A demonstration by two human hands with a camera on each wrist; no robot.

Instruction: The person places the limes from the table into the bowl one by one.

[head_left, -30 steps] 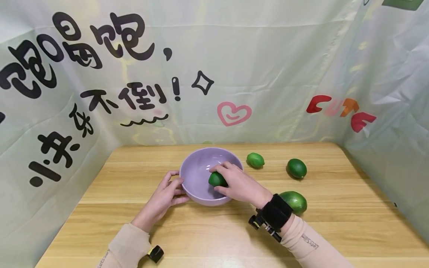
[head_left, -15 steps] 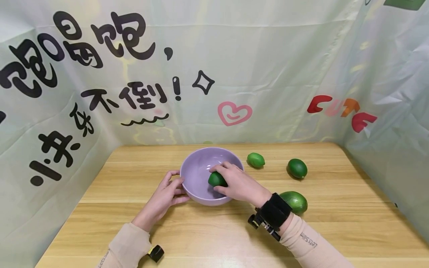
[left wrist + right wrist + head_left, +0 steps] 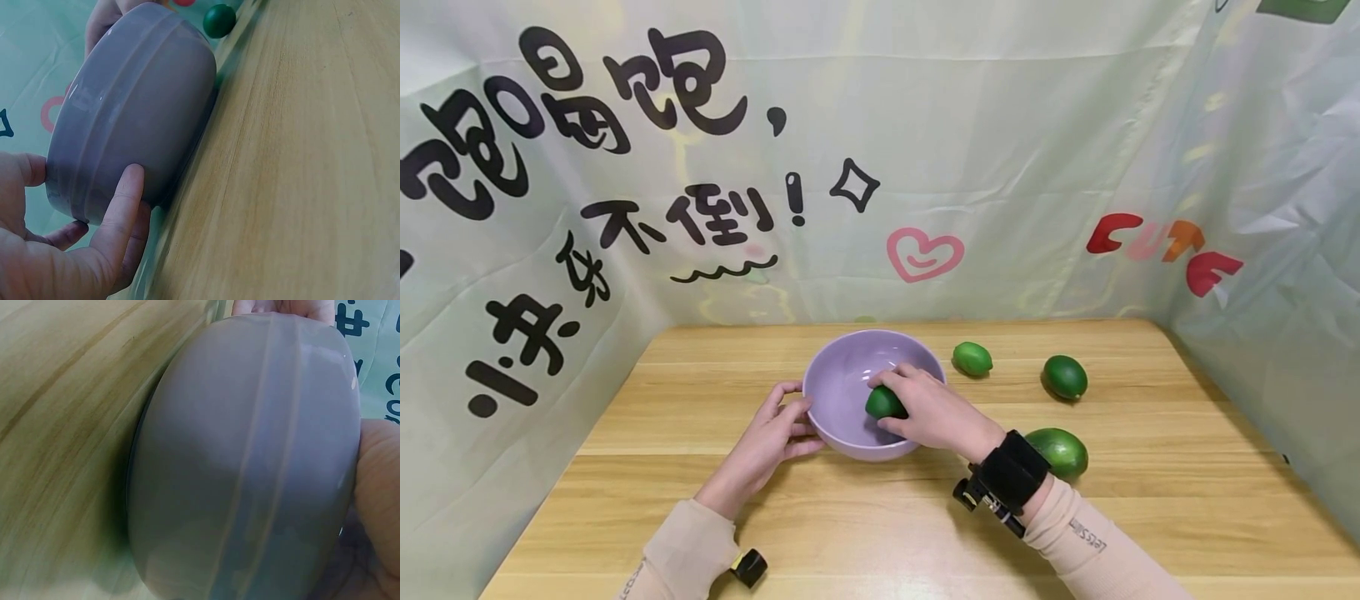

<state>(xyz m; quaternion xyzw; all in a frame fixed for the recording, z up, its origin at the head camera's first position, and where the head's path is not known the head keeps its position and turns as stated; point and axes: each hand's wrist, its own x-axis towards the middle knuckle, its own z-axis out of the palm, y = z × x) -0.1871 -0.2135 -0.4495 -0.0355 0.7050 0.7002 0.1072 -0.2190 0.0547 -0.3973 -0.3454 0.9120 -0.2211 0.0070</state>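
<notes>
A purple bowl [image 3: 835,392] stands on the wooden table in the head view. At its left side, my left hand [image 3: 771,433] touches the outer wall with fairly straight fingers, the thumb by the rim. The left wrist view has those fingertips against the bowl's wall [image 3: 125,119]. Inside the bowl, my right hand [image 3: 928,412] grips a dark green fruit [image 3: 882,403] between thumb and fingers; its kind is unclear and the palm hides part of it. From the right wrist, the bowl's wall [image 3: 219,444] covers the fruit, with part of my hand [image 3: 381,494] at the right edge.
Right of the bowl lie a small bright green lime [image 3: 972,359], a dark green oval fruit [image 3: 1065,377] and a larger green fruit [image 3: 1060,452], partly behind the right wrist strap [image 3: 1015,472]. A printed cloth [image 3: 1000,167] encloses the table's back and sides.
Almost nothing differs. My right wrist has shifted very slightly left, while the fruit stays gripped inside the bowl and my left hand keeps its place.
</notes>
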